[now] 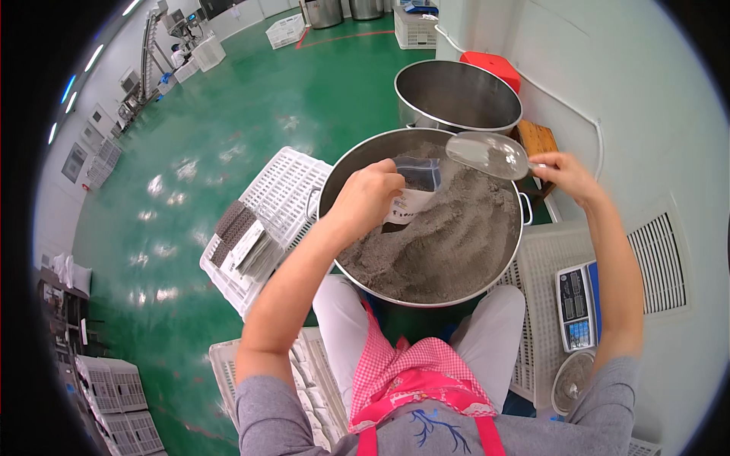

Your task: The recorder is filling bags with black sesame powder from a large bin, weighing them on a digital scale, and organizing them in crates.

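A large round metal pot (430, 304) stands before my knees, holding a heap of grey-brown powder (456, 245). Over its left part, my left hand (368, 191) grips the top of a small clear zip bag (419, 171) bearing a white label with writing. Dark material shows inside that bag. My right hand (564, 174) is beyond the pot's right rim, closed on the handle of a clear plastic scoop (487, 154). The scoop's bowl hangs above the far right part of the powder, its mouth towards the bag. Whether powder lies in the scoop is hard to tell.
Behind stands a second metal pot (456, 122) near a red object (490, 65). Left, a white plastic crate (291, 176) carries a stack of labelled packets (254, 253). A digital scale (576, 308) sits right on a pale crate (547, 245). Filled packets (311, 393) lie in a lower-left crate.
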`<action>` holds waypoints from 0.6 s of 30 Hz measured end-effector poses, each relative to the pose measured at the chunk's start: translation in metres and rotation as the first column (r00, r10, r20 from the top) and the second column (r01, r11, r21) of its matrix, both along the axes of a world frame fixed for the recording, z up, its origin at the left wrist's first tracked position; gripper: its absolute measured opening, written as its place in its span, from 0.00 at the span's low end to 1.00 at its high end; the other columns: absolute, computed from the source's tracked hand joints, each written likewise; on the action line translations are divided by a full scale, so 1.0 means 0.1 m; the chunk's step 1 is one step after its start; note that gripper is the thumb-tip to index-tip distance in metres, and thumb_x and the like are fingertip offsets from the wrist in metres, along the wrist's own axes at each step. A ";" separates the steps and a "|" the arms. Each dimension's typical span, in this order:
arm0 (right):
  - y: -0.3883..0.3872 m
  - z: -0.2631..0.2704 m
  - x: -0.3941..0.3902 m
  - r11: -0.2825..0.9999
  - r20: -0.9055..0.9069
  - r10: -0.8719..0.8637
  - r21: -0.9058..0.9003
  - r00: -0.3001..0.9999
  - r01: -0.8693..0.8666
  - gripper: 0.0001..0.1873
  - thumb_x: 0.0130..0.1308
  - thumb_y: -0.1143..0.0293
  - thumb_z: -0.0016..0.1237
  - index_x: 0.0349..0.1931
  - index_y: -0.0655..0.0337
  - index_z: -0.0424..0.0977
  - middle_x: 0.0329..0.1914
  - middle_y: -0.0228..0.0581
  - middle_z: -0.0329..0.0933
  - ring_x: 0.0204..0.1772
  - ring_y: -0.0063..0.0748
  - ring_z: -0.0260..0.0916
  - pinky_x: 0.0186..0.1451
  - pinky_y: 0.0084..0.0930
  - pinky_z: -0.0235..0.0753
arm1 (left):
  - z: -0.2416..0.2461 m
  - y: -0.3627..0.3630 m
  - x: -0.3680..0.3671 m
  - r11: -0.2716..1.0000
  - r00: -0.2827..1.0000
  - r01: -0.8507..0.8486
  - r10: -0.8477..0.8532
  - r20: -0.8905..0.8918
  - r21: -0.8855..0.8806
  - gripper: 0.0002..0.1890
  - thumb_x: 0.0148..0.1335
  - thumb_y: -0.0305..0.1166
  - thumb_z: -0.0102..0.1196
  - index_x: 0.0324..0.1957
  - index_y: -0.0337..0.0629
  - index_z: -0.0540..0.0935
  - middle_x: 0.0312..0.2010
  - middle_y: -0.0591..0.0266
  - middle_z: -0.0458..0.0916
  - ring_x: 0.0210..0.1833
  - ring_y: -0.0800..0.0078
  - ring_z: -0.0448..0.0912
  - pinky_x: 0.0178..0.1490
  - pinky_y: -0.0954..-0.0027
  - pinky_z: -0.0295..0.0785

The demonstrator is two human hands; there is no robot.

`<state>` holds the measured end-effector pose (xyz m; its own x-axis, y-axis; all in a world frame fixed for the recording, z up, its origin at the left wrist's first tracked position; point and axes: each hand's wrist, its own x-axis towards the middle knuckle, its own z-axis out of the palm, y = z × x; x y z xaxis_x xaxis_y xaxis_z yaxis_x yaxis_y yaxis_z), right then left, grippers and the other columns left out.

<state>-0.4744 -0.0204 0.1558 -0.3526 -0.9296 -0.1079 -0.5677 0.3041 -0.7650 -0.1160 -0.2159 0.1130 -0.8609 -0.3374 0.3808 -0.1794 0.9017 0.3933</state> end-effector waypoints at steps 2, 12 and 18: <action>0.10 -0.31 -0.10 1.000 0.075 -0.029 0.011 0.997 0.028 0.17 0.67 0.70 0.55 0.55 0.64 0.79 0.42 0.31 0.82 0.46 0.20 0.73 0.53 0.23 0.73 | -0.08 -0.07 0.06 0.997 0.996 -0.057 0.060 -0.064 0.046 0.05 0.55 0.19 0.58 0.35 0.34 0.83 0.38 0.53 0.79 0.44 0.50 0.79 0.48 0.58 0.75; 0.24 -1.22 0.66 0.916 -0.679 0.325 0.398 0.659 -0.041 0.11 0.65 0.62 0.53 0.39 0.53 0.86 0.40 0.42 0.86 0.48 0.42 0.82 0.59 0.46 0.63 | -0.14 -0.10 0.12 0.990 0.995 0.032 -0.045 -0.089 -0.137 0.08 0.50 0.16 0.55 0.33 0.35 0.81 0.38 0.54 0.79 0.44 0.52 0.78 0.46 0.58 0.75; 0.34 -2.05 1.33 0.848 -0.522 0.492 0.467 0.696 -0.250 0.19 0.70 0.52 0.50 0.45 0.57 0.83 0.44 0.43 0.82 0.56 0.44 0.75 0.64 0.50 0.58 | 0.16 0.08 -0.13 0.998 0.996 0.053 -0.055 -0.069 -0.024 0.06 0.54 0.16 0.60 0.35 0.31 0.81 0.39 0.50 0.80 0.42 0.50 0.80 0.45 0.60 0.75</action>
<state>-0.3418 0.0139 -0.0491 -0.0856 -0.9412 -0.3268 -0.9860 0.1271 -0.1078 -0.1287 -0.2076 0.1288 -0.8489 -0.2819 0.4471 -0.1034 0.9181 0.3826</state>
